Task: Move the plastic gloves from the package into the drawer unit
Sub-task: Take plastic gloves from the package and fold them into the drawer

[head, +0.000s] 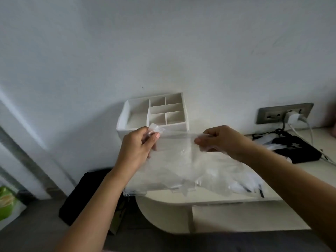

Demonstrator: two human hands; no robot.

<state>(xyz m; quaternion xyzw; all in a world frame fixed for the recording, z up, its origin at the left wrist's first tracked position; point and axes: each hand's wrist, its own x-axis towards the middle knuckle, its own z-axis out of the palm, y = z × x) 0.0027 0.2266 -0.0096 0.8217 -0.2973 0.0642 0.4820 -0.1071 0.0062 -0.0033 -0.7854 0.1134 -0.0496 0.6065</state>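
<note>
Far left, low by the wall: green packet [6, 202], partly cut off by the frame edge. Next to the right, on the floor below the counter: dark bundle [85, 193], too dim to identify.

Left grip [138, 148] raised in front of the drawer unit, thumb and curled fingers pinched tight on the upper left corner of the package [169, 171]. Just behind and above it, white drawer unit [154, 113], upright on the counter against the wall, with its divided top compartments open to view.

Package of clear film stretched between both grips, top edge pulled taut, lower part sagging down to the counter [236, 200] with one corner hanging over the rounded front edge. Plastic gloves [189, 160] inside it, seen only as crumpled whitish film and hard to tell apart from the bag itself.

Right grip [216, 140] level with the left, fingertips curled and pinched on the upper right edge of the package.

Further right, on the wall: grey socket plate [269, 115] with a white charger [292, 117] plugged in. Below it, on the counter: black pouch [298, 150] with cables lying beside it.
</note>
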